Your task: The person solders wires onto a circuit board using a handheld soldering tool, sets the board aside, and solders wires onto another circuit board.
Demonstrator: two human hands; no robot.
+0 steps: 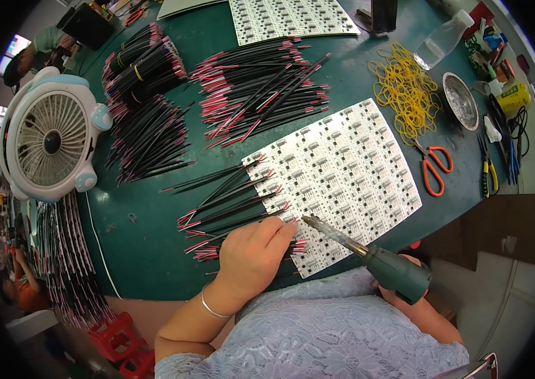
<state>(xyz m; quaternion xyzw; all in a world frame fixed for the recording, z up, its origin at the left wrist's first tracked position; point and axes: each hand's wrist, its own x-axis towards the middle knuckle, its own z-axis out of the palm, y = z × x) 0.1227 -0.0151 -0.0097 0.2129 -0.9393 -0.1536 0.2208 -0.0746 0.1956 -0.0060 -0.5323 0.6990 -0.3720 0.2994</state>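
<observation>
A white sheet of small circuit boards (349, 170) lies at a slant on the green table in front of me. Black wires with red and white ends (220, 201) reach over its left edge in a row. My left hand (256, 251), a silver bangle on its wrist, rests at that edge with thumb and fingers pinched on a wire, mostly hidden. My right hand (409, 297) is wrapped round the green handle of a soldering iron (397, 273), which hides much of the hand. The iron's tip is at the board beside my left fingertips; contact cannot be made out.
Piles of black wires (261, 88) and tied bundles (144, 66) lie beyond. A white fan (53, 139) stands left. Yellow rubber bands (403, 88), orange-handled scissors (434, 167), a metal dish (460, 101), pliers (488, 167) and a plastic bottle (441, 43) are at right. People work at far left.
</observation>
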